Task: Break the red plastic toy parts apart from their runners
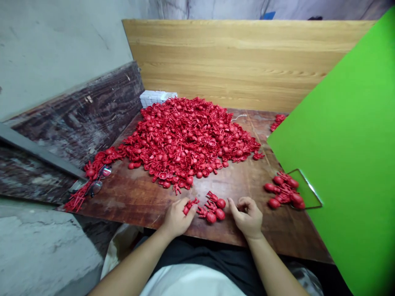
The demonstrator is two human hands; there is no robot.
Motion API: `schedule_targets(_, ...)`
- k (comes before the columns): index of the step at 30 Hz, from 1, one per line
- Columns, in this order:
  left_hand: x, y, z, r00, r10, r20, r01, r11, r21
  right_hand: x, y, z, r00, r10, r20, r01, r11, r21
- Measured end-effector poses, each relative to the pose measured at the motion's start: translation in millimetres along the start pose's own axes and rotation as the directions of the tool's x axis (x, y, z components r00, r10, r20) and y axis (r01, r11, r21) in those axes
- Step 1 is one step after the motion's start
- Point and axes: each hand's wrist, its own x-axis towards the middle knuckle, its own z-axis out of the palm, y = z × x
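Note:
Near the front edge of the table, my left hand (178, 218) is closed round a small red plastic figure (190, 205), part of which sticks out between thumb and fingers. Just right of it lies a little group of red figures (212, 209) with round heads and thin limbs. My right hand (248, 216) rests on the other side of that group, its fingers loosely curled and the thumb apart, with nothing visible in it. Beyond both hands spreads a large heap of red plastic figure parts (191, 139), some of them hollow shells.
On the right, more red figures (285, 190) lie by a metal wire handle (313, 189) on a bright green panel (345, 156). Eyeglasses (96, 188) and thin red sticks (75, 201) lie at the left edge. White stacked blocks (154, 98) stand behind the heap, before a wooden board (231, 61).

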Motion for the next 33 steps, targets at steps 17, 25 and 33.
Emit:
schedule_targets(17, 0, 3, 4.1, 0.999, -0.009, 0.04, 0.005, 0.995, 0.097, 2, -7, -5, 0.987, 0.15, 0.063, -0.161, 0.95, 0.267)
schedule_targets(25, 0, 6, 1.6, 0.999, 0.0, 0.045, -0.003, 0.997, 0.074, 13, -77, -9, 0.903, 0.188, 0.387, -0.43, 0.434, 0.792)
schedule_targets(33, -3, -2, -1.3, 0.992, 0.095, 0.088, -0.092, 0.995, -0.038, 43, -150, -36, 0.942, 0.106, 0.318, -0.335, 0.324, 0.885)
